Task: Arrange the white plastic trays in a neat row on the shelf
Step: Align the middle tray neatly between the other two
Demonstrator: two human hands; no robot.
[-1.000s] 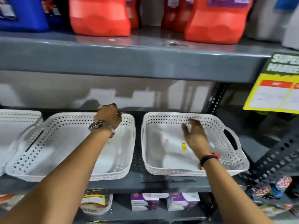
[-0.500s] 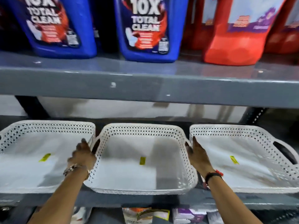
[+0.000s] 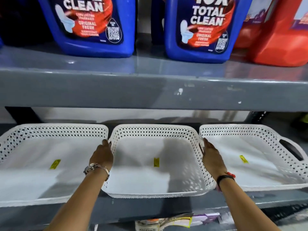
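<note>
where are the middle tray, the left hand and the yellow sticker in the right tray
middle tray (image 3: 146, 182): head view, on its bare floor
left hand (image 3: 102, 155): head view, on the back of the hand
yellow sticker (image 3: 243, 159): head view, on its middle

3 white trays on a grey shelf (image 3: 150, 209): the left tray (image 3: 41, 130), middle tray (image 3: 155, 129) and right tray (image 3: 250, 129) all show walls dotted with small dark diamond holes, and each floor carries 1 yellow sticker (image 3: 156, 162). Above, 2 blue jugs (image 3: 93, 25) wear dark labels with white lettering and red-orange swirls. Beside them, a red-orange jug (image 3: 280, 39) with a purple label patch. A silver watch (image 3: 90, 167) here, a black band (image 3: 225, 177) there.
</note>
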